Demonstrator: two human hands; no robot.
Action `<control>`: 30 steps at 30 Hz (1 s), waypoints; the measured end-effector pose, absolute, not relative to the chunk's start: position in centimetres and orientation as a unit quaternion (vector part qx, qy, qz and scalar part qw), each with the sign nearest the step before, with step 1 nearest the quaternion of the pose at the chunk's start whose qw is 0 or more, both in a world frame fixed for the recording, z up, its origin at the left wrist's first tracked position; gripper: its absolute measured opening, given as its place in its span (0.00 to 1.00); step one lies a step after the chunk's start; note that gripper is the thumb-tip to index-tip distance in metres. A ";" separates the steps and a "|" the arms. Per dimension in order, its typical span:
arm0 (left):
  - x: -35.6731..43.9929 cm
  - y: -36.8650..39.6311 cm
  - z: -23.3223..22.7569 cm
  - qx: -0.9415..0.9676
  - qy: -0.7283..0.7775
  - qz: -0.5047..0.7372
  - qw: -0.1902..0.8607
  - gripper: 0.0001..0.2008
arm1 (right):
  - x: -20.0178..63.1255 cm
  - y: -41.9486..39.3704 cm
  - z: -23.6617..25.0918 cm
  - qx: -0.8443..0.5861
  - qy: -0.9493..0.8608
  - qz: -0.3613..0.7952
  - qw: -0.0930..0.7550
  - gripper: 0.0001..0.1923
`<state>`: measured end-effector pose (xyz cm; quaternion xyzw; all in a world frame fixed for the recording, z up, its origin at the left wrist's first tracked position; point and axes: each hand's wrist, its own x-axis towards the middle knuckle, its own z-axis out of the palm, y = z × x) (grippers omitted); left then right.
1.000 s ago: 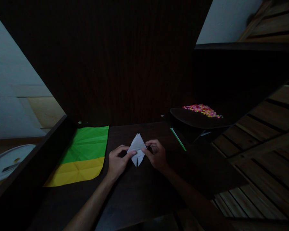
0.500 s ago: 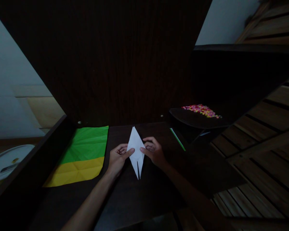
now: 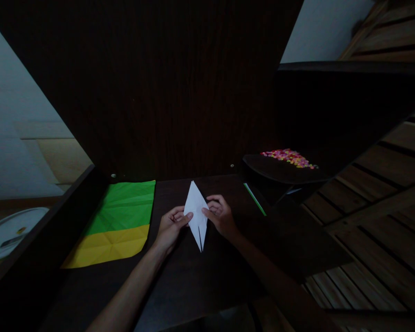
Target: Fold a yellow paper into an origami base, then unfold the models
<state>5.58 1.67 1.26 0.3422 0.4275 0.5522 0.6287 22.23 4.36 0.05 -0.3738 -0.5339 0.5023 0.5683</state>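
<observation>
- At the centre of the dark wooden desk [image 3: 200,286], the folded white paper [image 3: 196,210] is held just above the surface, a narrow kite shape with one point up and a split tip pointing down.
- Left hand [image 3: 171,226]: thumb and fingertips pinch the left edge of the paper at its widest part, which keeps the layers from spreading.
- Right hand [image 3: 221,216]: fingers close narrowly on the right edge at the same height, so the shape is braced from both sides and stands upright.
- Left of the hands, the green and yellow sheet [image 3: 119,221] lies flat and creased, apart from the work.
- Right and behind, a dark tray [image 3: 283,173] carries small coloured pieces [image 3: 288,157]; a green strip [image 3: 255,199] lies beside it.
- Whether the paper's lower tip touches the desk cannot be determined.
</observation>
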 end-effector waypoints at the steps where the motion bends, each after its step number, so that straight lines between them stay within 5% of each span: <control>1: 5.6 1.7 1.2 0.340 0.428 0.556 0.626 0.21 | 22.2 4.4 0.0 -0.371 -0.528 0.516 0.563 0.21; 19: 5.7 1.5 1.2 0.343 0.423 0.569 0.616 0.22 | 22.3 4.7 -0.6 -0.345 -0.475 0.625 0.515 0.30; 30: 5.5 1.7 1.0 0.388 0.443 0.582 0.561 0.23 | 22.6 4.8 -0.5 -0.352 -0.490 0.599 0.527 0.26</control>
